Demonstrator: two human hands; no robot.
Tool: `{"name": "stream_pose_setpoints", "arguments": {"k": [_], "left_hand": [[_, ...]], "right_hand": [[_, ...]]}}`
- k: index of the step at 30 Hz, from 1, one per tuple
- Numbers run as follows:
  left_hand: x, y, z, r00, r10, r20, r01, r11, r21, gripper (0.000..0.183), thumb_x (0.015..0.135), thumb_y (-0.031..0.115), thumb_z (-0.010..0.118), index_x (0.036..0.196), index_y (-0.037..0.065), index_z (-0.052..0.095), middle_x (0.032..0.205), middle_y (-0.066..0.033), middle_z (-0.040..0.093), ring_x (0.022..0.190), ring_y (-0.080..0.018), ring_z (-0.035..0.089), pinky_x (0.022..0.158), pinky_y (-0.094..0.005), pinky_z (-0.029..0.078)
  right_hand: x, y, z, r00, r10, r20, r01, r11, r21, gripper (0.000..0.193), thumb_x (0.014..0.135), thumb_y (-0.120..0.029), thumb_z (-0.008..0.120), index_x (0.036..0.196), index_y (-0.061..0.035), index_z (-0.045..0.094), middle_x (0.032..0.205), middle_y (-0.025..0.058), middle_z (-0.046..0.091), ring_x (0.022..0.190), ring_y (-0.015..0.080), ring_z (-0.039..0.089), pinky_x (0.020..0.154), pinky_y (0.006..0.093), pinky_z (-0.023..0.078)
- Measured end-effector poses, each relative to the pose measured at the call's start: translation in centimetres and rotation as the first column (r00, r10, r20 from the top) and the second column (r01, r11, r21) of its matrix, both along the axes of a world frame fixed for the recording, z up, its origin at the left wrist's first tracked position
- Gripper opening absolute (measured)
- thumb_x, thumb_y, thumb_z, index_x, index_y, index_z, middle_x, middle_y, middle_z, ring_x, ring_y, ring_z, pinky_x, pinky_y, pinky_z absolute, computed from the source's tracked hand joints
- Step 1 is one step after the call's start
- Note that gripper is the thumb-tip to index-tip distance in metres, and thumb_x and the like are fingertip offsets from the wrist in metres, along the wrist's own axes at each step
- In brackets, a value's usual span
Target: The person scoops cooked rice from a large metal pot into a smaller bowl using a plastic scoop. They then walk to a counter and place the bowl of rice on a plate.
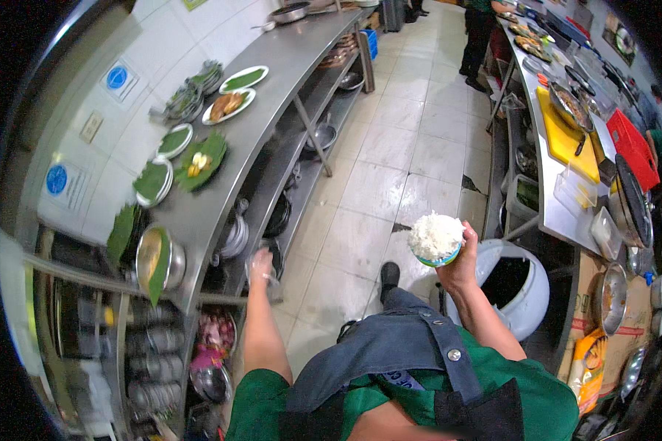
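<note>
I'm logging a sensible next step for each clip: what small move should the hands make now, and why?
Probably swing the right hand, with its small round blue-green container of heaped white rice, left toward the grey steel counter. The rice is out over the aisle, while a broad green leaf there bears white-and-yellow food, suggesting a plausible serving spot.

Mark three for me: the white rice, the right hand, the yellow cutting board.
White rice [435, 237]: head view, middle of the heap.
Right hand [460, 263]: head view, middle of the hand.
Yellow cutting board [560, 141]: head view, bare part of its top surface.
</note>
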State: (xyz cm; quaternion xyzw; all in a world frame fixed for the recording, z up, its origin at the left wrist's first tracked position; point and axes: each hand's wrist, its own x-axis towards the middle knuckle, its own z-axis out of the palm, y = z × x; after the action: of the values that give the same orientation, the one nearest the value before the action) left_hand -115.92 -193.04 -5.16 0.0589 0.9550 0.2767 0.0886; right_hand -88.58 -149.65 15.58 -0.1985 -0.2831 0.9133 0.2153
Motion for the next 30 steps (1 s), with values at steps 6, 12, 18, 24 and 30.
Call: {"name": "stream_pose_setpoints", "arguments": {"k": [6, 12, 18, 24, 30], "left_hand": [[-14.1, 13.1, -0.6, 0.991, -0.061, -0.120, 0.099, 0.934, 0.343, 0.042, 0.091, 0.039, 0.046, 0.113, 0.006, 0.059, 0.111, -0.0122, 0.062, 0.101, -0.0229, 0.059, 0.089, -0.0334, 0.044], [-11.0, 12.9, -9.4, 0.799, -0.080, 0.597, 0.164, 0.983, -0.088, 0.038, 0.089, 0.035, 0.048, 0.111, 0.006, 0.060, 0.113, -0.0150, 0.060, 0.102, -0.0280, 0.058, 0.088, -0.0368, 0.045], [-20.6, 18.3, -12.1, 0.675, 0.004, 0.738, 0.198, 0.962, -0.187, 0.038, 0.088, 0.035, 0.048, 0.112, 0.008, 0.060, 0.115, -0.0151, 0.059, 0.105, -0.0280, 0.057, 0.090, -0.0377, 0.044], [-44.5, 32.0, -14.5, 0.690, -0.180, 0.702, 0.371, 0.920, -0.129, 0.038, 0.087, 0.034, 0.048, 0.113, 0.010, 0.060, 0.117, -0.0152, 0.058, 0.108, -0.0281, 0.056, 0.091, -0.0385, 0.043], [-77.4, 59.0, -12.7, 0.760, -0.356, 0.544, 0.364, 0.926, 0.097, 0.041, 0.085, 0.037, 0.049, 0.116, 0.011, 0.059, 0.118, -0.0153, 0.058, 0.112, -0.0293, 0.054, 0.095, -0.0388, 0.041]], "right_hand": [[-15.9, 9.5, -0.5, 0.984, -0.164, -0.063, 0.166, 0.985, 0.035, 0.038, 0.088, -0.046, 0.043, 0.106, -0.0133, 0.048, 0.108, 0.0046, 0.057, 0.103, 0.0230, 0.057, 0.090, 0.0387, 0.045], [-34.9, 18.4, 2.4, 0.975, -0.147, -0.164, 0.157, 0.986, 0.047, 0.042, 0.088, -0.046, 0.042, 0.111, -0.0107, 0.048, 0.112, 0.0063, 0.056, 0.107, 0.0242, 0.055, 0.092, 0.0399, 0.044], [-54.5, 27.5, 5.1, 0.972, -0.140, -0.190, 0.149, 0.988, 0.035, 0.056, 0.083, -0.062, 0.035, 0.115, -0.0177, 0.048, 0.113, 0.0030, 0.056, 0.100, 0.0236, 0.056, 0.070, 0.0363, 0.044], [-68.2, 37.1, 6.5, 0.960, -0.256, -0.116, 0.263, 0.964, 0.044, 0.057, 0.082, -0.063, 0.035, 0.115, -0.0194, 0.051, 0.110, 0.0020, 0.058, 0.094, 0.0221, 0.058, 0.067, 0.0341, 0.044], [-74.6, 45.2, 3.4, 0.911, -0.413, -0.023, 0.413, 0.906, 0.096, 0.054, 0.083, -0.057, 0.040, 0.118, -0.0178, 0.050, 0.116, 0.0039, 0.057, 0.107, 0.0245, 0.056, 0.091, 0.0419, 0.044]]}}
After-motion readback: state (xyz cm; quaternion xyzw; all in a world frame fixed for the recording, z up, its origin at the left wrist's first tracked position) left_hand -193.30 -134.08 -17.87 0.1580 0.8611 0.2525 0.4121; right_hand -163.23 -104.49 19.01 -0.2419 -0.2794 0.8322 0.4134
